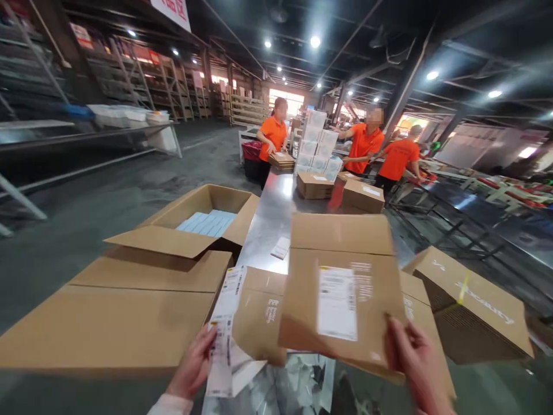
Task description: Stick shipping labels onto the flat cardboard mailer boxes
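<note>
My left hand is closed on a strip of white printed labels, whose upper part lies over a flat brown carton. At the right, my right hand grips the lower right edge of a flat cardboard mailer. The mailer is raised and tilted toward me, with a white shipping label on its face. Behind my right hand another brown carton is partly hidden. A small white slip lies on the metal table.
An open box with light blue packs stands left. Strapped flat cartons sit right. Further along the table are carton stacks and white boxes. Several people in orange shirts stand at the far end. Crumpled clear plastic is below.
</note>
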A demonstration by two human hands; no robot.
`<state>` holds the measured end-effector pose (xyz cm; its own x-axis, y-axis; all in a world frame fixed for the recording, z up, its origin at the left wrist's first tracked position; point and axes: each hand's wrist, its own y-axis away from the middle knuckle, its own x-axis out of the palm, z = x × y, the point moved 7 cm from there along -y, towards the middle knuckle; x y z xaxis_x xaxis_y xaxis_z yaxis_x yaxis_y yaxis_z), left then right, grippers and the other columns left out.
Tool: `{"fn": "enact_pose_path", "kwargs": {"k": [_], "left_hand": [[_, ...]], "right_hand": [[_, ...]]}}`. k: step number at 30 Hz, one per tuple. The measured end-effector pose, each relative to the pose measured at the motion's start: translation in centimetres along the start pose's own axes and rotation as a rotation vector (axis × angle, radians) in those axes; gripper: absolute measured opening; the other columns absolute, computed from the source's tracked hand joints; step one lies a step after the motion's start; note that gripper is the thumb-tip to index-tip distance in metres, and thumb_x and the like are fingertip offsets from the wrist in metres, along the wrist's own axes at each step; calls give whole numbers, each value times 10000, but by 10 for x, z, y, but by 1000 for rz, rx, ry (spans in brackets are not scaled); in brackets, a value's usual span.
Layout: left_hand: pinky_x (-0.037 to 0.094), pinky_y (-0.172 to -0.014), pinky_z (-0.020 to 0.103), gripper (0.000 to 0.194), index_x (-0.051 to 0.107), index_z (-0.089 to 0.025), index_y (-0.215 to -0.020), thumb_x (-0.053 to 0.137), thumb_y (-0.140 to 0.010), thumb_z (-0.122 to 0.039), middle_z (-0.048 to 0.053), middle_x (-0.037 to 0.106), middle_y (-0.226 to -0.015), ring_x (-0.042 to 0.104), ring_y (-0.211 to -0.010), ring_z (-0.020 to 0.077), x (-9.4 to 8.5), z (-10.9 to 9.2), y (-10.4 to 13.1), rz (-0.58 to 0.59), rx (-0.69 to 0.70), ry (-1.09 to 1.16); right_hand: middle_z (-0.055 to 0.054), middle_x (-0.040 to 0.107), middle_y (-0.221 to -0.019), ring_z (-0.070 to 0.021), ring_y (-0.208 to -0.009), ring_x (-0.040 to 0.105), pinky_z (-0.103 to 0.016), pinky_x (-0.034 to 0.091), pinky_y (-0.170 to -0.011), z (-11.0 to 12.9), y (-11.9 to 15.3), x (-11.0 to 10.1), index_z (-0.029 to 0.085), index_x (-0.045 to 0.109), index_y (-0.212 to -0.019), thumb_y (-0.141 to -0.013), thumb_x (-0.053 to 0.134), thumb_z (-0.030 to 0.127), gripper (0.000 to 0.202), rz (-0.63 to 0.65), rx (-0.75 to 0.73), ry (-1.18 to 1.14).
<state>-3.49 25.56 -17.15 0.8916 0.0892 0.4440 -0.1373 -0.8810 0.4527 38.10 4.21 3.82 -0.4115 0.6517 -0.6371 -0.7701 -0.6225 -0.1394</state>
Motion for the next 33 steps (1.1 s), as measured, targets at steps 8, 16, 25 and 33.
{"fn": "enact_pose_path", "kwargs": {"k": [8, 16, 25, 33], "left_hand": [[543, -719, 331, 601, 640, -251, -1071, 815, -531, -448, 22, 741, -949, 673, -888, 276, 69, 10, 60, 289, -35, -10], [486, -889, 363, 574, 677, -164, -1048, 745, -614, -532, 110, 693, -1074, 623, -999, 287, 84, 1, 97, 453, 129, -296], [437, -631, 273, 402, 686, -115, -719, 726, -613, -500, 43, 672, -674, 581, -630, 171, 37, 13, 54, 199, 106, -340], [361, -509, 248, 453, 440, -200, -488, 710, -558, -556, -46, 457, -473, 467, -520, 133, 0, 66, 12, -166, 100, -358]], "right_hand": [[-178, 691, -837, -344, -787, 637, -488, 501, -711, 0, 12, 0, 192, 676, -830, -530, 654, 670, 565, -55, -41, 5], [-95, 733, -875, -266, -811, 675, -390, 549, -737, 68, 138, 243, 173, 671, -892, -688, 632, 624, 497, 742, 102, -699], [-118, 744, -812, -281, -779, 682, -396, 539, -739, 98, 104, 290, 166, 744, -782, -647, 679, 570, 431, 912, -198, -333], [-76, 726, -681, -234, -656, 666, -327, 522, -616, 52, 87, 345, 185, 746, -666, -670, 660, 511, 337, 800, -272, -159]]}}
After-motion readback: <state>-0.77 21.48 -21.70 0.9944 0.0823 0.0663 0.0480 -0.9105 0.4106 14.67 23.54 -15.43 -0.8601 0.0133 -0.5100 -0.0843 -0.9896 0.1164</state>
